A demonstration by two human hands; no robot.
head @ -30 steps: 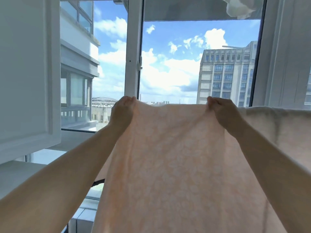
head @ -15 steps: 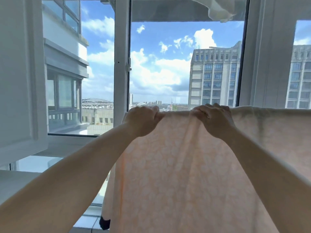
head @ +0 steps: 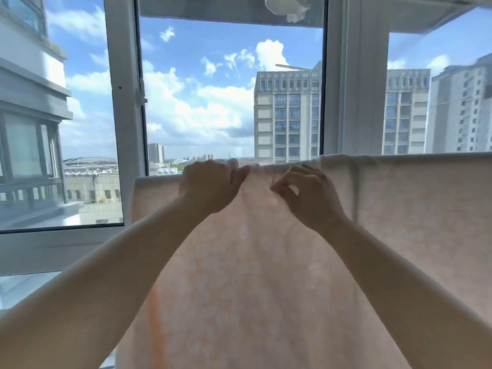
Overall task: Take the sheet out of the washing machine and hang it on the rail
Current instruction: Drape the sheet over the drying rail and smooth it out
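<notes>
Window frame: a white window frame [head: 125,123] stands on the left, with blue sky and clouds behind the glass.
Left hand: the left hand [head: 210,186] is up at the top edge of the sheet, just left of the middle. Its grip is curled tight on the cloth, with the thumb [head: 241,173] on top of the edge.
Sheet: the pale peach sheet [head: 266,275] hangs down in front of the person. Its top edge runs flat from left to right, folded over something straight. The rail itself is hidden under the cloth.
Right hand: the right hand [head: 310,197] is just beside the left one. Its fingers [head: 282,186] are bent and pinch a bit of the sheet near the top.
White cloth: a bunched white cloth [head: 288,6] hangs high up at the top.
Buildings: tall grey buildings [head: 287,113] stand far outside on the right.
</notes>
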